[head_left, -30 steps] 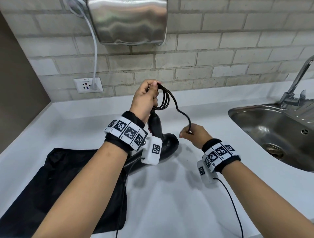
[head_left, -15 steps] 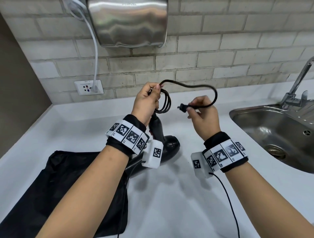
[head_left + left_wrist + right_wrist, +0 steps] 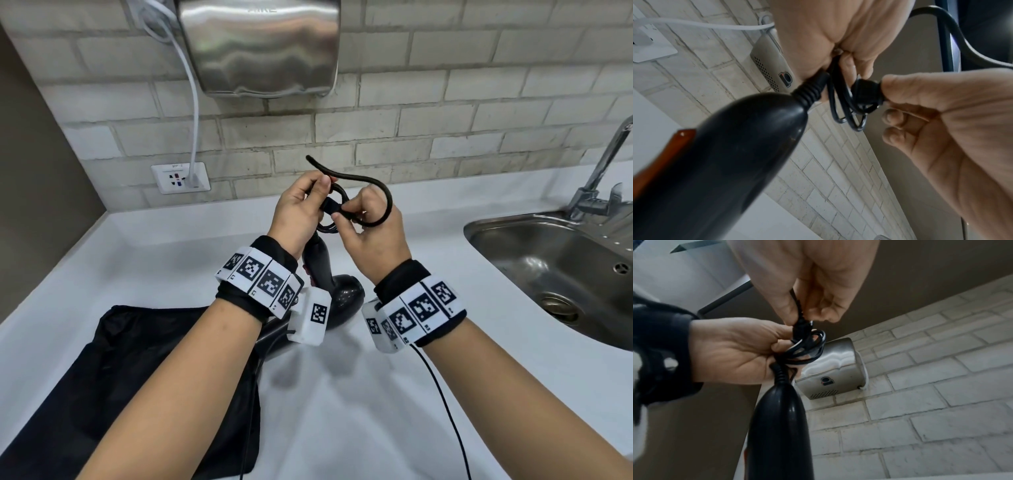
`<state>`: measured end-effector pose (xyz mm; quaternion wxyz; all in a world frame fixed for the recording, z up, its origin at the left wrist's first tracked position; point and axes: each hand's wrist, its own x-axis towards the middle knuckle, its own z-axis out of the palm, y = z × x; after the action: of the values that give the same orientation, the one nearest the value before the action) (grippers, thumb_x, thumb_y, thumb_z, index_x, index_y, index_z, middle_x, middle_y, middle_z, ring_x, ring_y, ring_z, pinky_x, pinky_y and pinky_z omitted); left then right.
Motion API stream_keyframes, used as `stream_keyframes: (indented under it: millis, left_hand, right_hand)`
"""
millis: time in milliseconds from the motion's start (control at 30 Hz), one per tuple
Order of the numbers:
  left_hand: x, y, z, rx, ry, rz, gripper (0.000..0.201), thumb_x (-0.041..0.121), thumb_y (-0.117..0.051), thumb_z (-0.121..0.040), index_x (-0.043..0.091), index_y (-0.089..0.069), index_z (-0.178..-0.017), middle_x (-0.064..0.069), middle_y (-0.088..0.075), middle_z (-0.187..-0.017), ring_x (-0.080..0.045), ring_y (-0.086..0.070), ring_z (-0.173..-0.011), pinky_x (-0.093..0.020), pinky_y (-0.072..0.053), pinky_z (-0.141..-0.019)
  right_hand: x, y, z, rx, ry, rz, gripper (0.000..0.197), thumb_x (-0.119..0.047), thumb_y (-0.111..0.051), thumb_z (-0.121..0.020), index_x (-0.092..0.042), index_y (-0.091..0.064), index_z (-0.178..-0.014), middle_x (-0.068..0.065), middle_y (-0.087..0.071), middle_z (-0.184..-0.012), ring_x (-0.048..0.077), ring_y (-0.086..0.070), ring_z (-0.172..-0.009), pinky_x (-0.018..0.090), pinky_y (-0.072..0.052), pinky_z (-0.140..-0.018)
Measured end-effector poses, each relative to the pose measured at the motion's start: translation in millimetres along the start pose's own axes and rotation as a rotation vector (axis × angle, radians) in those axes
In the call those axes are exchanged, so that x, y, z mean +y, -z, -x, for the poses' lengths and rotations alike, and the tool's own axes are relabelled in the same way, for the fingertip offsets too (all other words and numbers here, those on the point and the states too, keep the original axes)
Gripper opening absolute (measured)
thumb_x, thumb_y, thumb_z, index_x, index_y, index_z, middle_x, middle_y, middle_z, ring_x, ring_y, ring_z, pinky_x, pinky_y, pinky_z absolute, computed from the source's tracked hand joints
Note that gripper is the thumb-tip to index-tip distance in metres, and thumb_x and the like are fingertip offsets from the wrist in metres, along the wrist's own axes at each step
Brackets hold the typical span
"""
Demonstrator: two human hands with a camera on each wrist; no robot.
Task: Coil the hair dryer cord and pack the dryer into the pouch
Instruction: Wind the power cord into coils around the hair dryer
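Note:
The black hair dryer (image 3: 342, 294) stands on the white counter with its handle (image 3: 719, 154) (image 3: 779, 426) pointing up. My left hand (image 3: 301, 209) (image 3: 735, 350) grips several loops of the black cord (image 3: 840, 105) (image 3: 807, 347) above the handle. My right hand (image 3: 370, 226) (image 3: 931, 113) pinches the plug (image 3: 867, 92) (image 3: 800, 327) right against those loops, with the last stretch of cord (image 3: 373, 192) arching over the back of that hand. The black pouch (image 3: 113, 377) lies flat on the counter at the lower left, partly under my left forearm.
A steel sink (image 3: 561, 270) with a tap (image 3: 603, 171) is set into the counter on the right. A metal hand dryer (image 3: 260, 44) hangs on the brick wall, its white cable running to a socket (image 3: 180, 178). A thin wire (image 3: 442, 411) trails from my right wristband.
My right hand rose from the counter with the plug end and brought it left up to the loops in my left hand. The left hand kept its hold on the coil.

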<state>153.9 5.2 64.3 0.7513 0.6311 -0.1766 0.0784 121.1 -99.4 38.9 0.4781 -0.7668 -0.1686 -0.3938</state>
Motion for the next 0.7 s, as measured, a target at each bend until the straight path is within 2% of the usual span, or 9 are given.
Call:
stream_keyframes:
  millis: [67, 100, 200, 300, 400, 533, 567, 633, 700]
  left_hand:
    - [-1, 0, 1, -0.001, -0.005, -0.035, 0.015, 0.013, -0.046, -0.095, 0.017, -0.059, -0.089, 0.002, -0.054, -0.077, 0.000, -0.042, -0.047, -0.013, -0.033, -0.050]
    - [-1, -1, 1, -0.006, -0.007, -0.043, 0.013, 0.015, -0.048, -0.094, 0.017, -0.060, -0.092, 0.002, -0.054, -0.077, 0.000, -0.041, -0.045, -0.011, -0.033, -0.049]
    - [-3, -1, 1, -0.038, 0.012, 0.005, 0.013, 0.019, -0.049, -0.093, 0.019, -0.062, -0.091, -0.001, -0.056, -0.080, -0.016, -0.050, -0.066, -0.018, -0.044, -0.061]
    - [0, 0, 0, -0.053, 0.053, 0.043, 0.016, 0.012, -0.043, -0.096, 0.006, -0.056, -0.103, -0.009, -0.056, -0.089, -0.006, -0.058, -0.069, -0.010, -0.049, -0.060]
    - [4, 1, 0, -0.052, 0.045, 0.043, 0.016, 0.011, -0.041, -0.096, 0.004, -0.054, -0.104, -0.005, -0.053, -0.082, 0.005, -0.054, -0.049, -0.005, -0.039, -0.047]
    - [3, 2, 1, -0.054, 0.041, 0.033, 0.014, 0.011, -0.041, -0.096, 0.009, -0.055, -0.097, -0.001, -0.055, -0.079, 0.005, -0.056, -0.054, -0.008, -0.044, -0.052]
    - [3, 3, 1, -0.052, 0.039, 0.020, 0.014, 0.012, -0.041, -0.096, 0.009, -0.055, -0.097, 0.000, -0.054, -0.078, 0.004, -0.052, -0.049, -0.009, -0.043, -0.050]
    - [3, 4, -2, -0.036, 0.032, -0.027, 0.015, 0.014, -0.043, -0.096, 0.014, -0.058, -0.094, 0.001, -0.051, -0.077, 0.001, -0.038, -0.038, -0.009, -0.033, -0.042]
    - [2, 4, -2, -0.029, 0.022, -0.046, 0.016, 0.014, -0.045, -0.095, 0.018, -0.059, -0.090, 0.003, -0.051, -0.075, 0.000, -0.030, -0.036, -0.009, -0.028, -0.041]
  right_hand:
    - [-2, -2, -1, -0.006, -0.005, 0.045, 0.015, 0.000, -0.061, -0.076, -0.005, -0.049, -0.070, -0.017, -0.032, -0.075, -0.011, -0.047, -0.069, 0.004, -0.038, -0.061]
    - [-2, -4, -2, -0.007, -0.004, 0.061, 0.018, -0.001, -0.060, -0.077, -0.011, -0.046, -0.070, -0.015, -0.031, -0.077, -0.008, -0.046, -0.067, 0.007, -0.039, -0.061]
    - [-3, -8, -7, 0.000, -0.021, 0.083, 0.022, -0.003, -0.060, -0.077, -0.014, -0.043, -0.070, -0.002, -0.035, -0.082, 0.002, -0.042, -0.066, 0.012, -0.040, -0.061]
    - [-4, -10, -15, 0.029, -0.100, -0.010, 0.014, 0.002, -0.062, -0.076, -0.002, -0.049, -0.076, -0.008, -0.035, -0.076, -0.009, -0.048, -0.070, 0.000, -0.036, -0.063]
    - [-2, -11, -18, 0.006, -0.096, -0.050, 0.019, 0.006, -0.063, -0.074, -0.005, -0.049, -0.078, -0.015, -0.034, -0.076, -0.018, -0.046, -0.074, -0.003, -0.034, -0.066]
    - [7, -9, -14, -0.059, -0.048, -0.062, 0.019, 0.004, -0.065, -0.073, -0.007, -0.049, -0.072, -0.015, -0.037, -0.079, -0.007, -0.047, -0.075, 0.006, -0.041, -0.072]
    - [7, -8, -13, -0.075, -0.079, -0.110, 0.022, 0.005, -0.067, -0.072, -0.008, -0.048, -0.072, -0.012, -0.040, -0.078, -0.004, -0.048, -0.074, 0.013, -0.045, -0.075]
    - [9, -6, -11, -0.110, -0.136, -0.203, 0.039, 0.007, -0.072, -0.067, -0.020, -0.044, -0.071, -0.003, -0.044, -0.079, 0.011, -0.052, -0.075, 0.027, -0.050, -0.079]
    - [13, -6, -6, -0.072, -0.128, -0.181, 0.045, 0.006, -0.075, -0.065, -0.027, -0.044, -0.065, -0.005, -0.042, -0.089, 0.015, -0.053, -0.081, 0.024, -0.049, -0.084]
